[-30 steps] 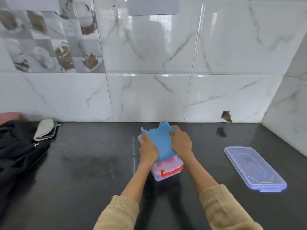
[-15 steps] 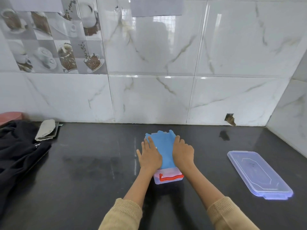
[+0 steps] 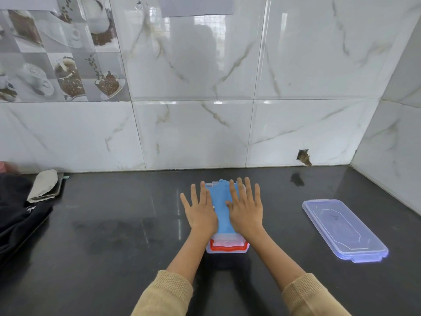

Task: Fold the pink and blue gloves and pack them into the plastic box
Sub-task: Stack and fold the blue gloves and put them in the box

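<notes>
We've got both hands flat over the plastic box (image 3: 227,247), which sits mid-bench on the black bench (image 3: 114,224), short end w/ the orange-red handle (image 3: 227,247) facing us. Blue glove (image 3: 220,201) lies on top of the box contents, its scalloped far edge reaching the box's far rim. Something pink shows faintly thru the near wall of the box, prob. the pink glove, but we can't tell for sure.

Left hand (image 3: 200,213): palm down, fingers straight & spread, over the left side of the box, partly past its left edge. Right hand (image 3: 245,213): palm down, fingers straight & spread, covering the right side of the glove, thumb tip on the blue. Neither hand curls round anything. Whether the palms actually press or just hover close, we can't tell.

Clear lid (image 3: 344,231) lies flat on the bench, well apart to the right of the box. Far left: black cloth (image 3: 18,213) bunched at the bench edge, w/ a grey-beige cloth (image 3: 43,185) on a flat dark item just behind it. Marble-look tile wall (image 3: 205,133) runs along the far side.
</notes>
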Motion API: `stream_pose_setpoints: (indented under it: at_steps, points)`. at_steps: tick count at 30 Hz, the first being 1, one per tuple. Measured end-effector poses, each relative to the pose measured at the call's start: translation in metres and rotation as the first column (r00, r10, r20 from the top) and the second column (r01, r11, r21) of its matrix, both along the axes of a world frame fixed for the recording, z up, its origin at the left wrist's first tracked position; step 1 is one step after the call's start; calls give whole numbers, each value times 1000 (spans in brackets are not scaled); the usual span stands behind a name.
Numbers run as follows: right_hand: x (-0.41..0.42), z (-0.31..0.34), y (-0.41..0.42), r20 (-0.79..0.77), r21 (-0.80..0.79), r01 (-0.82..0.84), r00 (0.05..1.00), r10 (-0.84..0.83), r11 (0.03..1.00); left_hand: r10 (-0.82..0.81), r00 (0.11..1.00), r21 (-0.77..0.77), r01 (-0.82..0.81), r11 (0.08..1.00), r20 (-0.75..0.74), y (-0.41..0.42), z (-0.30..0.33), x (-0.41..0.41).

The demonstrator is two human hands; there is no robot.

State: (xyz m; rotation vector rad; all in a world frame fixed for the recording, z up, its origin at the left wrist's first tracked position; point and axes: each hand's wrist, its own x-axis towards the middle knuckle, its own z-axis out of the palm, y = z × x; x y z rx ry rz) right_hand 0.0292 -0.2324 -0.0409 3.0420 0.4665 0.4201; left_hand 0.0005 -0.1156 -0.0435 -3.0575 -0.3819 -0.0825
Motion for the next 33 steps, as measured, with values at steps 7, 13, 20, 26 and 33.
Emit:
stream_pose_setpoints:
  at_steps: [7, 13, 20, 26, 33]
  points:
    - [12, -6, 15, -34, -68, -70, 997, 68, 995, -207, 976, 91, 201, 975, 71, -7, -4, 14]
    - [18, -22, 13, -239, -155, -73, 970, 35, 985, -124, 975, 222, 164, 961, -185, -9, -15, 22]
    - [28, -27, 24, -394, -325, -81, 917, -57, 942, -28, 928, 472, 215, 855, -371, -17, -19, 30]
    - [22, -25, 20, -396, -231, -114, 918, 14, 966, -74, 948, 432, 210, 877, -311, -14, -15, 23]
    - [10, -9, 18, -189, -91, -149, 973, 129, 985, -192, 977, 92, 200, 975, -89, -12, 0, 12]
